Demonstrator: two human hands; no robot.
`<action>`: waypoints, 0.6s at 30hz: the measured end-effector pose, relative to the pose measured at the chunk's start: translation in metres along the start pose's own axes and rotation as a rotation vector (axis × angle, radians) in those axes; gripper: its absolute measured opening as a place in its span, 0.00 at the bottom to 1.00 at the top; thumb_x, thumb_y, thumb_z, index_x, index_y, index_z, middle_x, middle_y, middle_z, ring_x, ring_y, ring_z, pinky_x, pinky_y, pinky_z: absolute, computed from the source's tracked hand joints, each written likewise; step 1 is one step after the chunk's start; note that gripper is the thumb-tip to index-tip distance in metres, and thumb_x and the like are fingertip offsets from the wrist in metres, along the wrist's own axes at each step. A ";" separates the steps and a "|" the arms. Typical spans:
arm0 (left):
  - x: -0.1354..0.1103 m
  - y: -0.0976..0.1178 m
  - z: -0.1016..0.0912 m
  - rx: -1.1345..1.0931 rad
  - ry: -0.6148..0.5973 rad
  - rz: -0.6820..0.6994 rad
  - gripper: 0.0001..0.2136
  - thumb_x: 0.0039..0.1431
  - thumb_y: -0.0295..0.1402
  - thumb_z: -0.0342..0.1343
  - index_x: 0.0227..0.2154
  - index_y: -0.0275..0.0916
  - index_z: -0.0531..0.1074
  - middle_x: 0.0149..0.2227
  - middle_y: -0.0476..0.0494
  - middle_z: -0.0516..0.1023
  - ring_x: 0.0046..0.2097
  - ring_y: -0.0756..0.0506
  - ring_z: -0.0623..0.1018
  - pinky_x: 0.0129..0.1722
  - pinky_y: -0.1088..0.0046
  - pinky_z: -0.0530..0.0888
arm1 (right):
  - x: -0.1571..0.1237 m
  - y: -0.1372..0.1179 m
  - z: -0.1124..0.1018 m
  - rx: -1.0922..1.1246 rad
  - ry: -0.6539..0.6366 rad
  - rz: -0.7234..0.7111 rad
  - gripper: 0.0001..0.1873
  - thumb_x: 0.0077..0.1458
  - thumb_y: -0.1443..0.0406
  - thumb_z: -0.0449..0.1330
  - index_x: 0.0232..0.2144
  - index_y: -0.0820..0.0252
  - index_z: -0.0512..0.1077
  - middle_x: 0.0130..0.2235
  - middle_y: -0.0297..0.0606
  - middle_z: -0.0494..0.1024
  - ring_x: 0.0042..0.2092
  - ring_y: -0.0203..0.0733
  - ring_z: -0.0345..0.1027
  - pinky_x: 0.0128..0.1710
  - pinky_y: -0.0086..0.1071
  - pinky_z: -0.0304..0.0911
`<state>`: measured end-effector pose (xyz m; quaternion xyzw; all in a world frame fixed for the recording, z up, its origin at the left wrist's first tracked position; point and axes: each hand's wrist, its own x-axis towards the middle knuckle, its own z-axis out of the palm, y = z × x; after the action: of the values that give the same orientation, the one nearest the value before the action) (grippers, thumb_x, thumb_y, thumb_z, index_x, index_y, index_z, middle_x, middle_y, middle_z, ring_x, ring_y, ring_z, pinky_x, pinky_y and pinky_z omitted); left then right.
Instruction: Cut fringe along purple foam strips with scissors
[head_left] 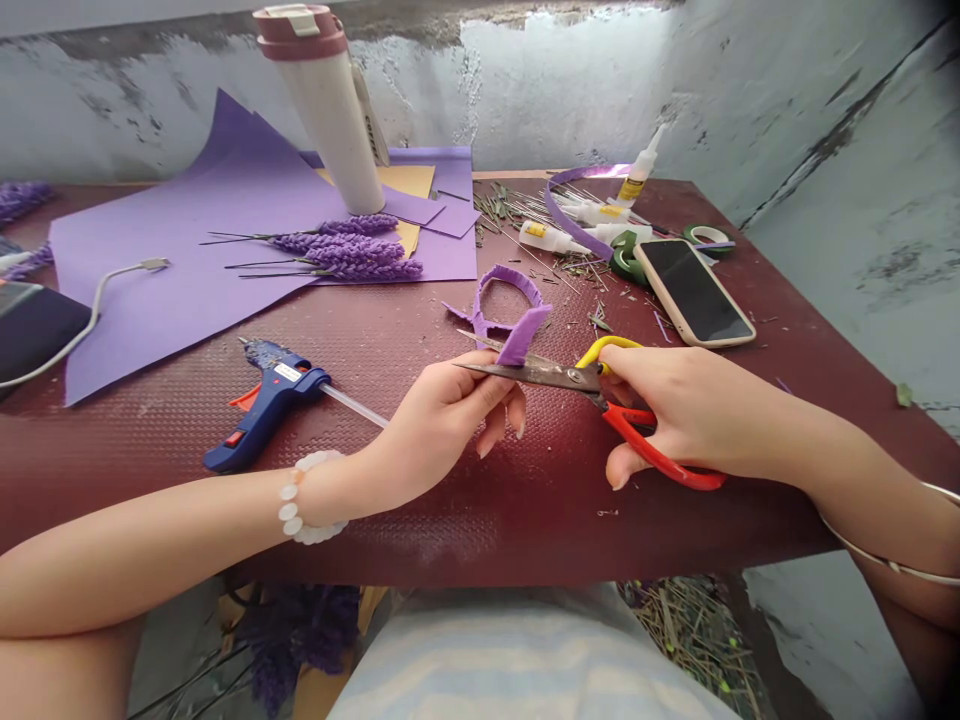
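Observation:
Between finger and thumb, my left hand (442, 420) pinches the end of a purple strip (517, 338), which curls into a loop above the table. My right hand (675, 405) grips a pair of scissors (555, 372) with one yellow and one red handle. The scissor blades are parted and point left, with the strip lying between them close to my left fingertips. Left of my left hand, a blue glue gun (277, 395) lies on its side, a clear glue stick coming out of its back.
On purple sheets (172, 260) stand a white tumbler (330, 120) and several purple flower sprigs (352, 250). A phone (697, 290), glue bottles (551, 238), green tape (626, 258) and scattered stems lie at the right back. At far left are a dark device (41, 325) and white cable (97, 300).

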<state>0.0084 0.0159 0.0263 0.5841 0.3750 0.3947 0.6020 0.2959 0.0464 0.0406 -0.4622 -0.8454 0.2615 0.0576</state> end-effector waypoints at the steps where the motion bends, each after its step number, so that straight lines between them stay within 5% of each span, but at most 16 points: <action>1: 0.000 0.000 0.000 0.000 -0.002 -0.002 0.20 0.79 0.40 0.71 0.29 0.40 0.75 0.29 0.49 0.81 0.22 0.54 0.70 0.26 0.75 0.70 | 0.000 0.004 0.003 -0.001 0.021 -0.014 0.45 0.49 0.19 0.73 0.35 0.42 0.61 0.31 0.36 0.75 0.34 0.60 0.73 0.35 0.46 0.57; 12: 0.002 -0.003 -0.003 -0.082 -0.067 -0.037 0.20 0.79 0.40 0.70 0.29 0.38 0.77 0.28 0.49 0.81 0.21 0.55 0.70 0.25 0.75 0.67 | -0.002 0.012 0.008 -0.077 0.074 -0.059 0.37 0.68 0.22 0.58 0.33 0.42 0.61 0.25 0.32 0.76 0.23 0.51 0.67 0.31 0.46 0.57; 18: 0.001 -0.004 -0.003 -0.126 -0.079 -0.042 0.20 0.78 0.43 0.73 0.31 0.38 0.78 0.28 0.48 0.83 0.22 0.54 0.71 0.25 0.75 0.67 | -0.002 0.002 -0.005 0.004 -0.014 -0.002 0.33 0.65 0.28 0.65 0.32 0.43 0.63 0.24 0.32 0.76 0.24 0.50 0.68 0.30 0.44 0.58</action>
<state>0.0063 0.0183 0.0224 0.5523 0.3376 0.3814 0.6600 0.2998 0.0476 0.0440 -0.4596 -0.8456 0.2664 0.0527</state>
